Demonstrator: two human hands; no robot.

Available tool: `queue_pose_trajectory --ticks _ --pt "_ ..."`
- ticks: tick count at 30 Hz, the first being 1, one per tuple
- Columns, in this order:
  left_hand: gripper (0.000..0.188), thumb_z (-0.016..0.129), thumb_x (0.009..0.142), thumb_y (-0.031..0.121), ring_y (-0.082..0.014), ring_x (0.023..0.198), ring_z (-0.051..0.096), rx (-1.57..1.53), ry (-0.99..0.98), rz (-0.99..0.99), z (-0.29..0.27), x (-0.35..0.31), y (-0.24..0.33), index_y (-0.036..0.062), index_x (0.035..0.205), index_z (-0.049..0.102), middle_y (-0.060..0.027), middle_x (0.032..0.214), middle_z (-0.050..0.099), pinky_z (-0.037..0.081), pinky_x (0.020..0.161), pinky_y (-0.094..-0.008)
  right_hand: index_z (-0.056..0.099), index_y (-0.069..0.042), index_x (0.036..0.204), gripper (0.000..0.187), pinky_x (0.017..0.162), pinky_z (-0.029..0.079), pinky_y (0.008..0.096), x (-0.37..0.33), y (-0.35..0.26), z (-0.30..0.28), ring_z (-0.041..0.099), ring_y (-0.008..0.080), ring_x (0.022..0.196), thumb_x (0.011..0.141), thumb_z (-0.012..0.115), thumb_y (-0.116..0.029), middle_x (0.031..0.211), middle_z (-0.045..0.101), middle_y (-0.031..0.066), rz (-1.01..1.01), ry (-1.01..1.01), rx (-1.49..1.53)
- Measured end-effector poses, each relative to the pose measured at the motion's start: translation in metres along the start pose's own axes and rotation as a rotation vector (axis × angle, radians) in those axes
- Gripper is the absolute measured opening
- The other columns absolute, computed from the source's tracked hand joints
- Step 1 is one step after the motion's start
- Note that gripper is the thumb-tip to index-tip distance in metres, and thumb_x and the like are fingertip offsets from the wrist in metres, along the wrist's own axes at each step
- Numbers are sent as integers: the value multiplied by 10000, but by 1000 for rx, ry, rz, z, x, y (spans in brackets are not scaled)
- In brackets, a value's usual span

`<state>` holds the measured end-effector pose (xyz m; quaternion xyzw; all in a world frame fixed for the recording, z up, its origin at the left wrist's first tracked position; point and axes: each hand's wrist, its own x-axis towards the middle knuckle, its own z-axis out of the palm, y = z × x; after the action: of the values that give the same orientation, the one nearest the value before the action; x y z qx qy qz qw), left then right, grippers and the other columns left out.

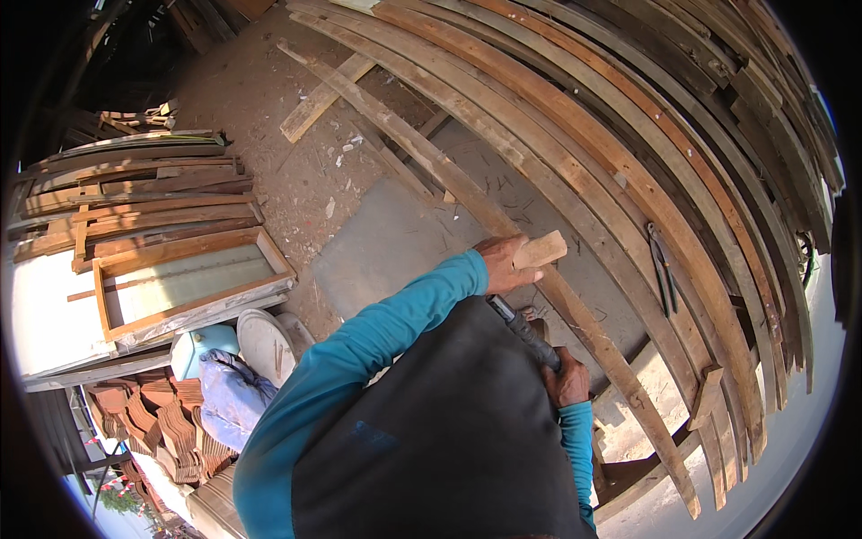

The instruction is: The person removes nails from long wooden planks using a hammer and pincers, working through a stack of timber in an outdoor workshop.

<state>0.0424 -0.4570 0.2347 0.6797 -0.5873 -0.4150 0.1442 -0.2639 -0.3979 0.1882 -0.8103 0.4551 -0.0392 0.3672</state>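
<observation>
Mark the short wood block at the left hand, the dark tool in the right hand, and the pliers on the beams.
Short wood block (542,251), head view: middle of its visible face.
Dark tool (528,335), head view: along its shaft.
Pliers (660,260), head view: upper handles.

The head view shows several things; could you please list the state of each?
Left grip: closed on wooden block
Right grip: closed on dark tool
Long batten: lying beneath the block
Pliers: lying on planks
Blue cloth: crumpled
Roof tiles: stacked
Framed panel: lying flat

Wood block (544,251) partly hidden by left fingers (505,244), planks (543,94) cut off at top
</observation>
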Motion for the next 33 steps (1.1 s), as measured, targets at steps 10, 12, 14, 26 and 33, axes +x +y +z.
queue_pose_trajectory --ticks 10,12,14,26,33 --pt "651 711 841 445 -404 1151 612 104 24 -10 2 204 -18 6 1292 546 -256 1239 624 491 988 -471 662 54 998 386 690 506 342 -15 17 -2 638 175 732 924 724 -320 803 682 131 478 447 452" --pt "662 734 824 436 -407 1170 608 204 -9 -2 -12 224 -11 21 1305 547 -250 1241 632 492 1004 -486 666 44 995 383 673 482 309 -17 -3 5 584 142 717 925 725 -328 796 651 80 685 539 518" --pt "664 767 798 405 -408 1088 648 308 67 84 -29 250 -36 55 1322 561 -229 1155 675 518 960 -490 631 12 1064 504 417 388 263 2 -21 3 451 98 461 898 735 -452 659 536 25 722 593 517" --pt "808 859 728 420 -368 1226 493 326 436 644 -76 255 -74 67 1369 517 -174 1296 544 405 1049 -473 647 12 995 384 456 456 279 47 -124 42 484 87 562 913 746 -349 700 520 -3 1062 1042 850" --pt "911 901 676 343 -389 1272 450 501 -312 699 -59 128 -137 154 1446 452 -161 1335 506 362 1074 -529 666 0 962 377 574 478 334 50 -135 49 570 134 598 910 729 -369 717 611 52 1098 888 761"
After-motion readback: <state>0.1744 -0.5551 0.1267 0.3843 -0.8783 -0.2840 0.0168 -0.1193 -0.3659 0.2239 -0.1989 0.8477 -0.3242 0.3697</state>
